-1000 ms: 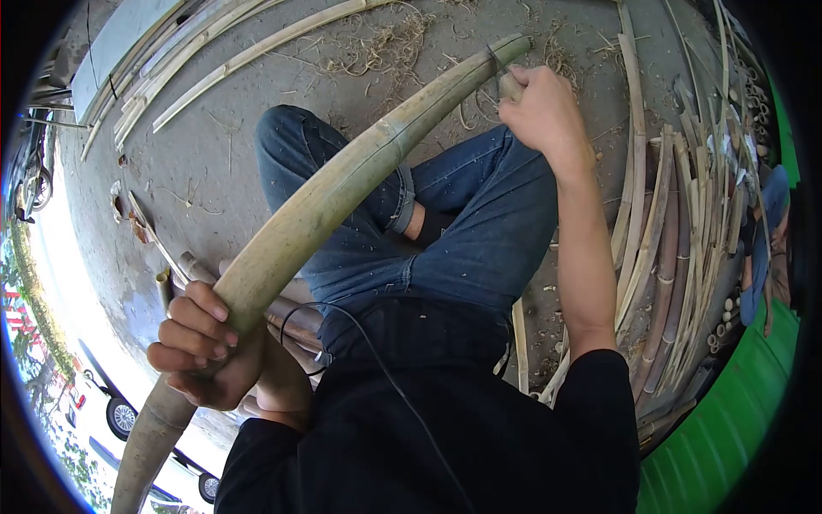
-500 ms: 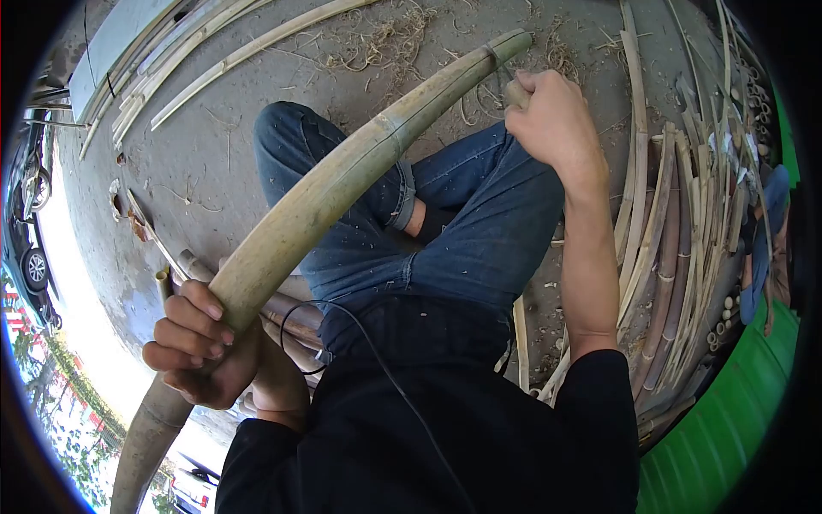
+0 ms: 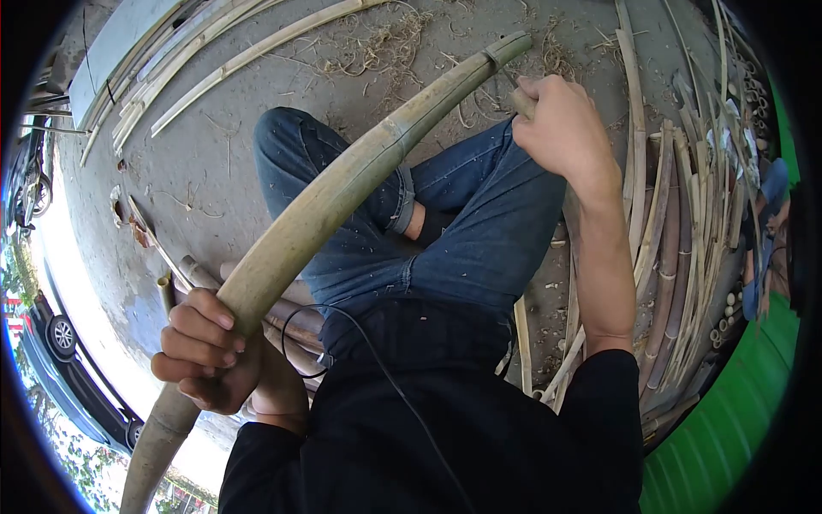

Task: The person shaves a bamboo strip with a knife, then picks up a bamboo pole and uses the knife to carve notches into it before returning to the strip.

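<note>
A long greenish bamboo pole [image 3: 321,201] slants across my lap, its far end up by my right hand and its lower end running out past my left forearm. My left hand [image 3: 205,351] is closed around the pole's lower part. A thin dark line runs along the upper stretch of the pole, through a node. My right hand [image 3: 565,124] is closed on the pale handle of what looks like a knife [image 3: 523,104]. The narrow dark blade reaches toward the pole near its far end; its tip is hard to make out.
Split bamboo strips [image 3: 636,128] and darker poles [image 3: 670,265] lie to the right. More strips [image 3: 248,60] are at upper left. Curly shavings [image 3: 385,47] litter the floor. A black cable [image 3: 390,368] hangs over my shirt. Another person's blue footwear [image 3: 775,182] shows at far right.
My right hand has shifted slightly right and down with the knife, away from the pole. My left hand has moved slightly right, still around the pole.
</note>
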A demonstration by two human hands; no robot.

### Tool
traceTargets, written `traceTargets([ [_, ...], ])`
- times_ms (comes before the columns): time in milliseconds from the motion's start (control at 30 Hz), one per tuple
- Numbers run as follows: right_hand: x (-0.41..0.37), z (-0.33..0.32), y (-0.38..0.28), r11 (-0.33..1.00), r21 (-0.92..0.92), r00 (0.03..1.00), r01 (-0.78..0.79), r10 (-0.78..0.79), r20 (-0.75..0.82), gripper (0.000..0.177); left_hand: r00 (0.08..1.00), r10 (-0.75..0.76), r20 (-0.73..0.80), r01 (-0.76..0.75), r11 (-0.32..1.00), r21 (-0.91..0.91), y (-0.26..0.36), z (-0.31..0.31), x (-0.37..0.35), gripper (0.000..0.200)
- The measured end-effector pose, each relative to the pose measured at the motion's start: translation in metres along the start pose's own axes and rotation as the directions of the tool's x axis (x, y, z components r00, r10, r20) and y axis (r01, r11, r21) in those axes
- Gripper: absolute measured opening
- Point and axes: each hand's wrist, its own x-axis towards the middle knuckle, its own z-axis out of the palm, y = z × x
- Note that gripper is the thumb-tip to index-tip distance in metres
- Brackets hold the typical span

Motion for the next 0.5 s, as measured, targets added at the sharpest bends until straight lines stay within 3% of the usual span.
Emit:
traceTargets([
  [133, 0.024, 0.010, 0.021, 1.000, -0.002, 0.999, -0.006, 0.006, -0.034, 0.023, 0.996, 0.075, 0.056, -0.075, 0.997, -0.013, -0.002, 0.005, 0.001, 0.031],
  [233, 0.030, 0.000, 0.017, 0.994, -0.104, 0.995, -0.018, 0.028, 0.094, 0.023, 0.992, 0.074, 0.101, -0.071, 0.997, -0.027, 0.000, 0.009, 0.004, 0.030],
  [367, 0.013, -0.008, 0.006, 0.996, -0.079, 0.997, 0.029, -0.024, 0.068, 0.024, 0.995, 0.073, 0.073, -0.070, 0.997, -0.037, -0.001, 0.008, 0.004, 0.032],
  [433, 0.018, -0.008, 0.018, 0.998, -0.067, 0.998, 0.016, -0.011, 0.066, 0.024, 0.994, 0.041, -0.098, -0.035, 0.997, 0.062, 0.000, 0.010, 0.002, 0.033],
  [500, 0.022, -0.008, 0.025, 0.996, -0.013, 0.996, 0.086, -0.086, -0.006, 0.024, 0.999, 0.034, -0.031, -0.033, 0.998, 0.045, 0.003, 0.006, 0.000, 0.032],
])
